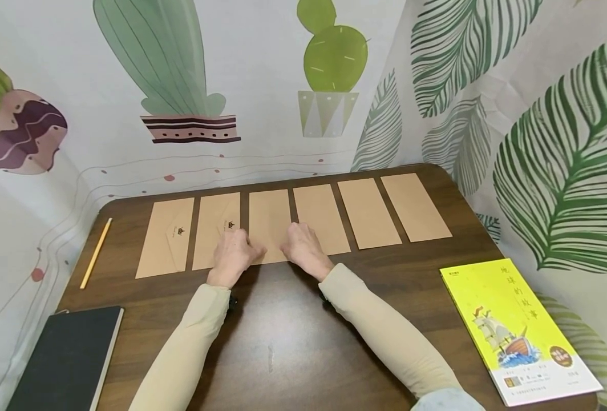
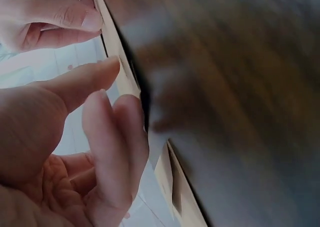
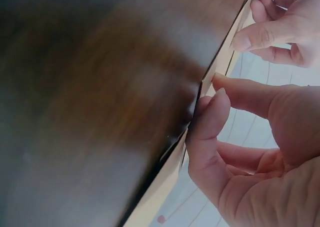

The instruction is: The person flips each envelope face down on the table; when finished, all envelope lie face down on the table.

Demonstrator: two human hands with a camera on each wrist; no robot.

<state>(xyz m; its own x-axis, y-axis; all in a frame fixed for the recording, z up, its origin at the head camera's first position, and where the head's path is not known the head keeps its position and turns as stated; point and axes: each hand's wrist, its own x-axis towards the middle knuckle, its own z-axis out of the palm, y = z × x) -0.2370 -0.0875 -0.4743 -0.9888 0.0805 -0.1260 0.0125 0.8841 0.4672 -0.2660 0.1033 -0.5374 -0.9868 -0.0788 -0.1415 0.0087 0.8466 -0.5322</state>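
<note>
Several brown paper envelopes lie side by side along the back of the table. My hands meet at a plain-side-up envelope (image 1: 270, 220) in the row. At its left side my left hand (image 1: 231, 254) has the thumb on the paper and its fingers bent at the edge. My right hand (image 1: 303, 245) pinches the opposite side, thumb and index finger close together at the edge in the right wrist view. Left of these lie a crown-printed envelope (image 1: 213, 214), flap side up, and another flap-up envelope (image 1: 162, 240). The envelope to the right (image 1: 324, 217) is partly covered by my right hand.
Two more plain envelopes (image 1: 369, 214) (image 1: 415, 205) continue the row rightward. A yellow pencil (image 1: 96, 253) and a black notebook (image 1: 69, 357) lie on the left. A yellow book with a ship (image 1: 514, 325) is at the right edge. A patterned cloth (image 1: 267, 114) hangs behind the table.
</note>
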